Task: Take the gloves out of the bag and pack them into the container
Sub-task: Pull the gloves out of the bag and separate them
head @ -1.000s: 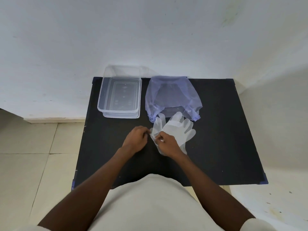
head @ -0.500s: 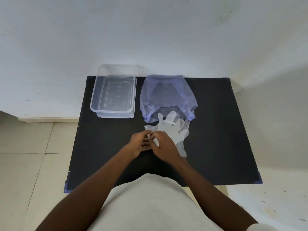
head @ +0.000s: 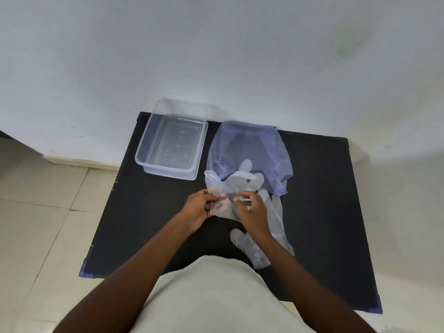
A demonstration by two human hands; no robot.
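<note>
Beside bag (head: 249, 150), clear container (head: 171, 146)

The table (head: 149, 212) top is matt black, flat and smooth. On it, the container (head: 171, 146) is clear, glossy hard plastic. Just right of the container, the bag (head: 249, 147) is thin, crinkled, bluish see-through film. Nearer than the bag, the gloves (head: 242, 181) are filmy, translucent whitish plastic, lightly wrinkled.
</note>
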